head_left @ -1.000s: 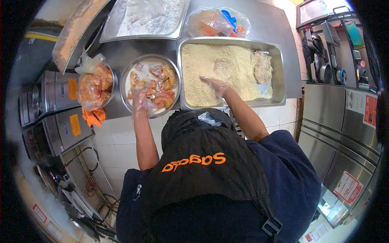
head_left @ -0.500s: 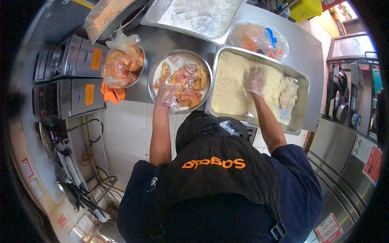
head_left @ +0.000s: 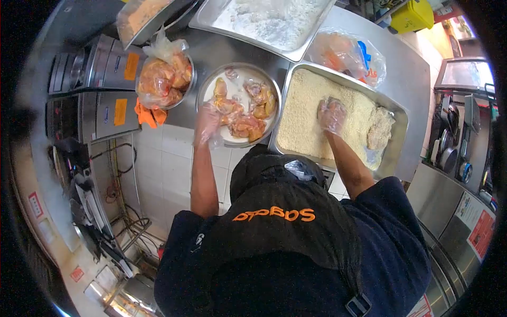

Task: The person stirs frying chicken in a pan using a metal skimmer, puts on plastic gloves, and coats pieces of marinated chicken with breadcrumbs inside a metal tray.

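Note:
My left hand (head_left: 208, 120), in a clear plastic glove, is at the near left side of a round metal bowl (head_left: 200, 98). Its fingers close on a raw chicken piece (head_left: 228, 106) in white liquid. More raw chicken (head_left: 248, 127) lies to the right in the same bowl. My right hand (head_left: 332, 115), also gloved in clear plastic, rests with curled fingers on pale breadcrumbs (head_left: 303, 108) in a rectangular metal tray (head_left: 400, 138). Whatever lies under those fingers is hidden. A crumb-coated piece (head_left: 379, 128) sits at the tray's right end.
Behind the bowl stands a tray of white flour (head_left: 259, 24). Bagged chicken (head_left: 165, 79) in another bowl and an orange cloth (head_left: 150, 113) are at the left. A plastic bag (head_left: 346, 55) lies beyond the crumbs. Steel appliances (head_left: 108, 113) stand further left.
My left hand has shifted left and slightly up in the bowl, and the chicken pieces are spread further apart. My right hand has settled on the crumbs, its fingers more curled.

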The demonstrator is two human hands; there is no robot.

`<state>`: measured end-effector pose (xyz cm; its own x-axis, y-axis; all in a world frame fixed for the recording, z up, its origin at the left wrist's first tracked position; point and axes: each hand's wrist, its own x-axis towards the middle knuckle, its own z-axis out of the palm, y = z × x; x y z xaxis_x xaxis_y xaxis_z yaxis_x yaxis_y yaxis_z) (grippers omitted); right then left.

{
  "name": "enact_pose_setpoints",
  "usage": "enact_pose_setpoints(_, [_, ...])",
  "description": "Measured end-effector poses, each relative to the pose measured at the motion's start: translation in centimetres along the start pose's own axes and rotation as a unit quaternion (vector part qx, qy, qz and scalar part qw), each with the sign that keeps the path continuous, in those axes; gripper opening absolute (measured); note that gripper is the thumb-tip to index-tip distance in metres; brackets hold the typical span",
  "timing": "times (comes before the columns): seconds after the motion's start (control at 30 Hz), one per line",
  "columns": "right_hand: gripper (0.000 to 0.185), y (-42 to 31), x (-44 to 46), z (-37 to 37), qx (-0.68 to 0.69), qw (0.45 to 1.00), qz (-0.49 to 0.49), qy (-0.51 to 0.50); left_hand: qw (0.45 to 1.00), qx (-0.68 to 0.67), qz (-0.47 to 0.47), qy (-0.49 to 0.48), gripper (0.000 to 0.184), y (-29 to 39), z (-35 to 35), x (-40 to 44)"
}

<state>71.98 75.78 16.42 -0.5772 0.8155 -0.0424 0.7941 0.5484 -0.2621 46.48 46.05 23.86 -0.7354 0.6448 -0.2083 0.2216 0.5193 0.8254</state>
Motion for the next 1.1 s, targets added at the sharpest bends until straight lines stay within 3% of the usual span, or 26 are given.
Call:
enact_pose_setpoints(0.03, [0.037,0.2,0.0,0.2,0.000,1.000,0.003,0.002,0.999,-0.018,-0.043,0.027,0.018,6.8,-0.7,-1.2])
enact_pose_setpoints(0.07, [0.037,0.3,0.0,0.6,0.012,1.000,0.000,0.028,0.999,-0.017,-0.040,0.026,0.018,7.6,-1.1,-1.1])
enact_pose_setpoints(0.13, [0.036,0.6,-0.3,1.1,0.026,0.998,0.000,0.051,0.961,0.259,-0.043,0.086,0.015,8.4,-1.6,-1.1])
enact_pose_setpoints(0.17, [0.036,0.7,-0.3,1.3,0.020,0.997,-0.017,0.068,0.961,0.262,-0.039,0.085,0.015,9.0,-1.5,-1.3])
enact_pose_setpoints(0.23, [0.035,0.4,-0.5,0.1,0.014,0.995,-0.027,0.091,0.951,0.294,0.073,0.063,0.021,10.5,-0.8,-1.3])
enact_pose_setpoints(0.27, [0.036,0.2,-0.5,-0.6,0.038,0.998,-0.018,0.053,0.950,0.295,0.080,0.060,0.021,8.7,0.0,-0.9])
enact_pose_setpoints(0.33, [0.037,0.5,-0.9,-0.5,0.065,0.998,-0.004,0.016,0.936,0.258,0.231,0.067,0.032,2.5,2.2,0.3])
enact_pose_setpoints(0.37, [0.042,1.2,-0.9,0.9,0.063,0.995,0.006,0.075,0.900,0.346,0.256,0.073,0.035,2.2,2.8,-0.1])
enact_pose_setpoints(0.4, [0.047,1.8,-0.8,1.6,0.059,0.989,0.016,0.133,0.898,0.347,0.261,0.071,0.035,1.0,3.2,-0.3])
enact_pose_setpoints(0.43, [0.047,2.1,-0.7,0.5,0.061,0.988,0.019,0.137,0.856,0.364,0.352,0.105,0.033,-0.1,3.5,-0.4])
enact_pose_setpoints(0.47, [0.059,2.6,-0.7,-0.7,0.078,0.992,0.093,-0.031,0.804,0.378,0.437,0.138,0.031,-1.3,3.7,-0.6])
enact_pose_setpoints(0.5, [0.071,3.1,-0.9,-1.6,0.092,0.962,0.162,-0.200,0.963,0.145,0.226,0.023,0.025,1.5,2.9,-1.8])
enact_pose_setpoints(0.53, [0.071,4.4,-1.0,-1.3,0.093,0.961,0.165,-0.199,0.963,0.145,0.227,0.021,0.025,3.2,2.2,-2.3])
enact_pose_setpoints(0.6, [0.085,6.4,-1.4,-1.1,0.146,0.933,-0.018,-0.329,0.932,0.323,0.148,-0.065,0.020,5.5,1.4,-2.7])
enact_pose_setpoints(0.63, [0.085,6.5,-1.5,-1.8,0.159,0.919,-0.019,-0.360,0.932,0.322,0.152,-0.066,0.020,6.0,1.1,-2.5])
enact_pose_setpoints(0.67, [0.085,6.8,-1.8,-2.6,0.158,0.921,-0.017,-0.356,0.931,0.331,0.140,-0.061,0.020,6.2,0.6,-2.3])
enact_pose_setpoints(0.73, [0.068,6.7,-2.2,-4.1,0.152,0.938,-0.052,-0.308,0.931,0.339,0.127,-0.054,0.020,8.7,-0.5,-2.4])
enact_pose_setpoints(0.8, [0.060,5.4,-1.9,-8.0,0.204,0.922,-0.036,-0.327,0.956,0.287,0.026,-0.057,0.025,13.1,-1.7,-2.9])
enact_pose_setpoints(0.83, [0.053,4.7,-1.7,-10.0,0.255,0.904,-0.020,-0.344,0.967,0.236,0.087,-0.040,0.026,9.8,-2.3,-2.0])
enact_pose_setpoints(0.87, [0.053,4.0,-1.4,-11.7,0.255,0.904,-0.018,-0.342,0.967,0.235,0.089,-0.042,0.026,9.0,-2.4,-1.5])
enact_pose_setpoints(0.93, [0.050,2.9,-0.9,-13.8,0.208,0.926,-0.035,-0.314,0.995,-0.035,0.025,-0.094,0.031,8.3,-2.4,-0.9])
enact_pose_setpoints(0.97, [0.050,2.7,-0.5,-13.8,0.216,0.922,-0.050,-0.318,0.994,-0.035,0.028,-0.098,0.031,7.6,-1.8,-0.7])
enact_pose_setpoints(1.0, [0.050,2.6,-0.4,-13.6,0.216,0.923,-0.047,-0.316,0.974,-0.193,-0.024,-0.119,0.036,6.8,-1.1,-0.5])
enact_pose_setpoints(1.03, [0.050,2.6,-0.2,-12.9,0.201,0.943,-0.073,-0.255,0.925,-0.346,-0.076,-0.137,0.041,5.8,-0.3,-0.2])
enact_pose_setpoints(1.07, [0.049,2.8,0.1,-11.7,0.184,0.959,-0.099,-0.193,0.925,-0.347,-0.073,-0.140,0.041,4.9,0.3,0.0])
enact_pose_setpoints(1.1, [0.051,5.0,0.3,-7.9,0.231,0.956,-0.155,-0.092,0.890,-0.421,-0.105,-0.144,0.044,3.7,0.9,0.2])
